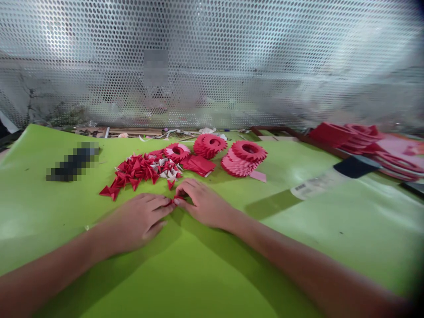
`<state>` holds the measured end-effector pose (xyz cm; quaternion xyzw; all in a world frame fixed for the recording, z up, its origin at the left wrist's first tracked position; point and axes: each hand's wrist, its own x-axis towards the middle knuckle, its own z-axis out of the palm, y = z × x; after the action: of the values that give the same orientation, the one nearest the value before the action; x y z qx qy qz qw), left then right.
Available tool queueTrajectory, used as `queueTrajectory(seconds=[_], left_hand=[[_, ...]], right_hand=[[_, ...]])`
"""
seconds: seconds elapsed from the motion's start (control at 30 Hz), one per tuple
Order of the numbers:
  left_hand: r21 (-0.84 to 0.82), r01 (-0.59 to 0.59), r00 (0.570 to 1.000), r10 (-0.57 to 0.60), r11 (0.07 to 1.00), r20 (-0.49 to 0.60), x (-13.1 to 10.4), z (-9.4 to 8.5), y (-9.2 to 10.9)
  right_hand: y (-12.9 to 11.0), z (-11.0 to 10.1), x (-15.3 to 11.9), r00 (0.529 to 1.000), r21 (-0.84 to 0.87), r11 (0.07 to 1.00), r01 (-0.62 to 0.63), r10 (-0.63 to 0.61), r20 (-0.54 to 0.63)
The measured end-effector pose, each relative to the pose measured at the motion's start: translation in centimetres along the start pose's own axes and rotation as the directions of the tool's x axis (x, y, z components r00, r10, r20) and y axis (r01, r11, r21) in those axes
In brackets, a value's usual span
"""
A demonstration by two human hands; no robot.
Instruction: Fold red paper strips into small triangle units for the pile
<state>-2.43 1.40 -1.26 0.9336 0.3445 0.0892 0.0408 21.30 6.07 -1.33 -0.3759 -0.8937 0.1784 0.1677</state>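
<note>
A small piece of folded red paper [179, 198] lies low over the green table surface, mostly covered by fingers. My right hand [207, 205] pinches its right part between thumb and fingers. From the left, my left hand [139, 221] lies palm down, fingers stretched out and fingertips touching the paper's left end, its thumb apart. Just beyond the hands is a heap of folded red triangular paper pieces [135, 170], with some white-and-red ones [165, 168] at its right side. A stack of flat red paper pieces [200, 165] sits beside the heap.
Behind stand a red-and-pink paper ring [177, 151], a red ring stack [208, 145] and a pink-and-red ring stack [245, 158]. A blurred dark object [73, 162] lies left. Rightward are a clear dark-capped bottle [313, 183] and piled red paper [344, 137]. A perforated metal panel [212, 57] rises behind.
</note>
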Motion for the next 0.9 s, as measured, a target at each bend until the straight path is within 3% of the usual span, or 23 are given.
queueTrajectory(seconds=[0.4, 0.63, 0.73, 0.8, 0.9], left_hand=[[-0.060, 0.033, 0.999, -0.034, 0.998, -0.006, -0.2, 0.3, -0.3], [-0.115, 0.056, 0.998, -0.058, 0.992, -0.013, -0.3, 0.2, -0.5], [-0.180, 0.176, 0.977, -0.194, 0.968, -0.089, -0.3, -0.4, -0.5], [-0.250, 0.276, 0.942, -0.313, 0.928, -0.122, -0.2, -0.8, -0.4], [-0.430, 0.376, 0.896, -0.440, 0.821, -0.055, 0.0, -1.2, 0.1]], right_hand=[[-0.1, 0.3, -0.2, 0.997, 0.017, 0.997, -0.071, 0.071, 0.007], [-0.1, -0.6, 0.0, 0.989, 0.148, 0.978, -0.145, 0.141, 0.039], [-0.5, -0.8, -0.1, 0.983, 0.217, 0.959, -0.184, 0.176, 0.054], [-1.0, -0.8, -0.2, 0.979, 0.350, 0.916, -0.197, 0.202, 0.024], [-2.0, -0.4, -0.6, 0.976, 0.558, 0.813, -0.164, 0.215, -0.025]])
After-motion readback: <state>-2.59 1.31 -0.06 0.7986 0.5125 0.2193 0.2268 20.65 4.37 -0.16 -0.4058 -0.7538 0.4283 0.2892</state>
